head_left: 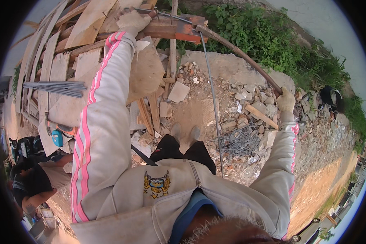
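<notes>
My right hand (286, 100), in a pale work glove, is closed round the lower end of a long rusty bending lever (244, 55). The lever's far end meets an orange-brown metal block (190, 31) on a timber beam (160, 29). My left hand (132, 21), also gloved, is at the beam's left part, with its fingers closed at a thin steel rod (166, 15); part of the grip is hidden. The rod runs to the block, and a long steel length (210, 77) comes from there down past my right side.
Planks (85, 26) and a bundle of cut rods (55, 87) are at left, near a hammer (48, 122) and a teal tape measure (57, 138). Bent wire pieces (242, 142) lie on rubble at right. Another person (32, 179) is at lower left. Green plants (256, 36) grow behind.
</notes>
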Demonstrator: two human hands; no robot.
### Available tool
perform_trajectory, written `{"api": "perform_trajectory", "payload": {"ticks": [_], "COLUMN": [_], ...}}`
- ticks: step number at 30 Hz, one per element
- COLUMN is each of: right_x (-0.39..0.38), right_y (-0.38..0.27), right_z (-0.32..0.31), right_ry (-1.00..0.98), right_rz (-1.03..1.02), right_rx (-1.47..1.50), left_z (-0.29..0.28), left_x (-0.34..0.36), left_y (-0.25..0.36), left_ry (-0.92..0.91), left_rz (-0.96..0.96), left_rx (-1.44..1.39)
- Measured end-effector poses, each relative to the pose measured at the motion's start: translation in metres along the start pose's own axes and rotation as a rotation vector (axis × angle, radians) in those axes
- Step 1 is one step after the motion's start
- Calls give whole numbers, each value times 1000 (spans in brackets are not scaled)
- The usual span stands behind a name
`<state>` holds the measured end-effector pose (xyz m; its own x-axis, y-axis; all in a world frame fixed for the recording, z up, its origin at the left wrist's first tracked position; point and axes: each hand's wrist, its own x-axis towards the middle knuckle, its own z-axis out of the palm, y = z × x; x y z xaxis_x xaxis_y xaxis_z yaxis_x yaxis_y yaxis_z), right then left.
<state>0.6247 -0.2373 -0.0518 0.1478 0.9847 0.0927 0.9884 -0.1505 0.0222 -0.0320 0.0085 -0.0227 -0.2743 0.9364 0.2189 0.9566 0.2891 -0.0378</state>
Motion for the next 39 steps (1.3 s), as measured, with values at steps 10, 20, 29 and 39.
{"api": "perform_trajectory", "payload": {"ticks": [10,20,29,39], "right_x": [-16,-11,7,-31], "right_y": [93,113,123,99], "right_z": [28,-14,-1,14], "right_ry": [-53,33,69,26], "right_rz": [200,124,103,118], "right_rx": [-138,-255,-248,-149], "left_z": [4,-94,-77,-60], "left_x": [4,-48,-41,-38], "left_y": [-2,33,26,24], "left_ry": [4,-144,-77,-26], "left_rz": [17,-30,-32,-31], "left_rx": [46,-144,-157,-130]}}
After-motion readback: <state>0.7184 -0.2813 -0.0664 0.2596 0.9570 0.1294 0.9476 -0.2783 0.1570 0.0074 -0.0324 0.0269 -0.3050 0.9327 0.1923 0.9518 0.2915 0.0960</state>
